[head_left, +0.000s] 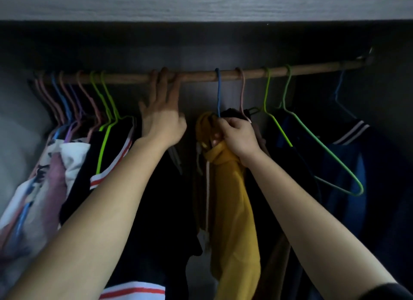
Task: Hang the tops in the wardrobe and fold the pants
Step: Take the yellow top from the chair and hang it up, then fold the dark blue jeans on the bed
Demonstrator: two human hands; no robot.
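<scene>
Left hand (164, 121): fingers straight, tips on rod (196, 75);
Right hand (238, 137): fingers clamped on yellow top (232, 199), below blue hanger (218, 92)

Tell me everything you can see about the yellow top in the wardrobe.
The yellow top is mustard-coloured, of soft, thick-looking fabric, with a pale drawstring hanging down its front, so likely a hoodie. It hangs bunched and narrow, apparently on the blue hanger hooked over the wooden rail, between dark garments. The right hand grips its gathered neck just under the hook. Its lower end runs out of view.
</scene>
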